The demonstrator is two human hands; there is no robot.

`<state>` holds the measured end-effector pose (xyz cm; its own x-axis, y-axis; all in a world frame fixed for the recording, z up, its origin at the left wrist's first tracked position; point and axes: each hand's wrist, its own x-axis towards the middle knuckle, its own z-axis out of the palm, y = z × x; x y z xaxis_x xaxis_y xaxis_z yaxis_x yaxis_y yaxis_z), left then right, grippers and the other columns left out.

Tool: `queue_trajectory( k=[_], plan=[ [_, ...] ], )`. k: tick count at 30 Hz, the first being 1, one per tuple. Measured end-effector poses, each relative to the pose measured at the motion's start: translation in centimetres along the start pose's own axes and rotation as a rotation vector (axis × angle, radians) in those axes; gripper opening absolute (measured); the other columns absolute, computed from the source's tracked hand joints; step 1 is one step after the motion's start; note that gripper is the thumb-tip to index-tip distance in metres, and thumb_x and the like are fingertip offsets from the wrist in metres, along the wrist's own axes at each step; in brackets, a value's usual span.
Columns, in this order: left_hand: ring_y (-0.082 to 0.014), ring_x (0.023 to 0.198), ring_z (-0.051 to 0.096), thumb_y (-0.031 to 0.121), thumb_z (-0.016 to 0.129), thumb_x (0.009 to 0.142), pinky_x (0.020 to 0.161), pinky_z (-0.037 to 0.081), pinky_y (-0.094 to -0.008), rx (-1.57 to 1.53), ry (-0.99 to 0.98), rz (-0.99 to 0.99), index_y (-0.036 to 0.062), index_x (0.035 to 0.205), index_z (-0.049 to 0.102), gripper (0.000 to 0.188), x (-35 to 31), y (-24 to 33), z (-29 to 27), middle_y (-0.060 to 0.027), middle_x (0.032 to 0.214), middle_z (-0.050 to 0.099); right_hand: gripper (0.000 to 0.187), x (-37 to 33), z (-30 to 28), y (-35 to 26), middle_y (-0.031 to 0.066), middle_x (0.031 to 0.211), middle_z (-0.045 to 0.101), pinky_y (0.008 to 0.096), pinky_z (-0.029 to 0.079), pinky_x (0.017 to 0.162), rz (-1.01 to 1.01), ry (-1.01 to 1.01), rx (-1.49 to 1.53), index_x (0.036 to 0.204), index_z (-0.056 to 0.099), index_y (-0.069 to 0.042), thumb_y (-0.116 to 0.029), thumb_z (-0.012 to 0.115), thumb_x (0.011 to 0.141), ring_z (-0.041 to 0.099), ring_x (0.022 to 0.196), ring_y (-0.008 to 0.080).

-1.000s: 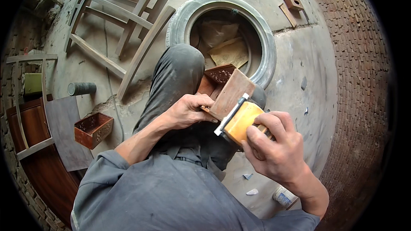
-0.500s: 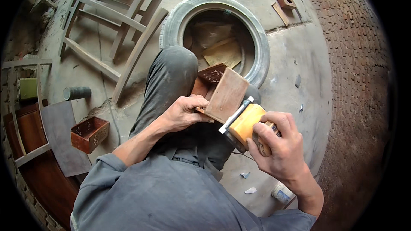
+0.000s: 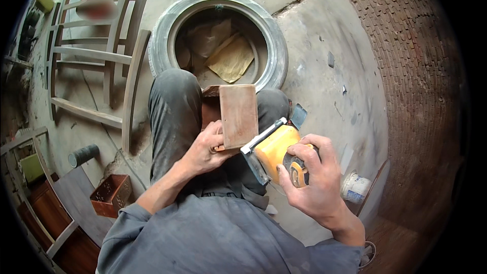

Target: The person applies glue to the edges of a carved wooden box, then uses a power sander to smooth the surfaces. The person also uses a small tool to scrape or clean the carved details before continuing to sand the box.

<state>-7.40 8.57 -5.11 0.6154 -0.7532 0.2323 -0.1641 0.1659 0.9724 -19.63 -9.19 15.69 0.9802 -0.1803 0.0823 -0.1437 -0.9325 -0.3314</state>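
My left hand grips the lower left of a small reddish-brown wooden box above my lap. One flat, pale, worn face of the box is turned up; its hollow side shows partly behind that face. My right hand is wrapped round the black grip of a yellow sheet sander. The sander is tilted, its flat pad facing the box's lower right edge, close beside it. Whether the pad touches the wood, I cannot tell. My knees stand on both sides of the box.
A pale-rimmed tyre lies just ahead, with yellow sandpaper inside it. Wooden frames stand at left, a dark green roll and a carved open box nearer me. At right are a white tub and brick paving.
My view has shifted, so the surroundings sit differently. The box has turned from a slant to nearly straight. The sander has tipped a little and stays by the box's lower right.
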Motion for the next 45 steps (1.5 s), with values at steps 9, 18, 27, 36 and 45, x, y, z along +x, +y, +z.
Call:
queue_trajectory(
  k=[9, 18, 27, 36, 45],
  plan=[
    [-0.0322, 0.103, 0.070, -0.001, 0.080, 0.083, 0.095, 0.050, -0.0426, 0.037, 0.005, 0.044, 0.0041, 0.109, 0.078, 0.027, -1.2, 0.4, 2.0, -0.0126, 0.106, 0.074, 0.038, 4.5, 1.3, -0.1, 0.0089, 0.115, 0.062, 0.0423, 0.057, 0.071, -0.056, 0.058, -0.071, 0.110, 0.067, -0.010, -0.011, 0.084, 0.076, 0.063, 0.100, 0.0313],
    [-0.0336, 0.084, 0.072, -0.005, 0.077, 0.080, 0.072, 0.056, -0.0403, 0.017, 0.063, 0.013, 0.0026, 0.103, 0.076, 0.024, -2.0, -0.8, 2.6, -0.0140, 0.092, 0.072, 0.033, 2.3, 0.9, -1.1, 0.0083, 0.114, 0.062, 0.0405, 0.058, 0.067, -0.041, -0.026, -0.061, 0.106, 0.068, -0.010, -0.012, 0.083, 0.077, 0.063, 0.099, 0.0302],
    [-0.0307, 0.089, 0.074, -0.005, 0.077, 0.086, 0.076, 0.057, -0.0365, 0.008, 0.047, 0.006, 0.0008, 0.106, 0.077, 0.020, -1.8, 0.1, 3.1, -0.0140, 0.097, 0.075, 0.027, 7.9, 1.6, 0.0, 0.0068, 0.112, 0.060, 0.0421, 0.058, 0.068, -0.124, 0.072, -0.062, 0.105, 0.066, -0.011, -0.014, 0.080, 0.082, 0.063, 0.098, 0.0297],
    [-0.0326, 0.085, 0.074, -0.004, 0.076, 0.083, 0.073, 0.057, -0.0390, 0.001, 0.053, 0.048, 0.0028, 0.107, 0.076, 0.025, -2.0, -0.4, 2.9, -0.0145, 0.093, 0.073, 0.029, 5.9, 1.0, -0.6, 0.0067, 0.114, 0.062, 0.0416, 0.058, 0.069, -0.130, -0.014, -0.064, 0.105, 0.067, -0.011, -0.014, 0.082, 0.080, 0.063, 0.099, 0.0294],
    [-0.0321, 0.085, 0.073, -0.003, 0.077, 0.085, 0.074, 0.056, -0.0387, -0.002, 0.090, 0.043, 0.0019, 0.105, 0.076, 0.021, -1.8, -0.2, 2.7, -0.0145, 0.093, 0.073, 0.028, 8.4, 1.1, 0.5, 0.0070, 0.114, 0.062, 0.0423, 0.058, 0.070, -0.249, 0.007, -0.052, 0.104, 0.068, -0.011, -0.013, 0.081, 0.080, 0.063, 0.099, 0.0305]
  ],
)
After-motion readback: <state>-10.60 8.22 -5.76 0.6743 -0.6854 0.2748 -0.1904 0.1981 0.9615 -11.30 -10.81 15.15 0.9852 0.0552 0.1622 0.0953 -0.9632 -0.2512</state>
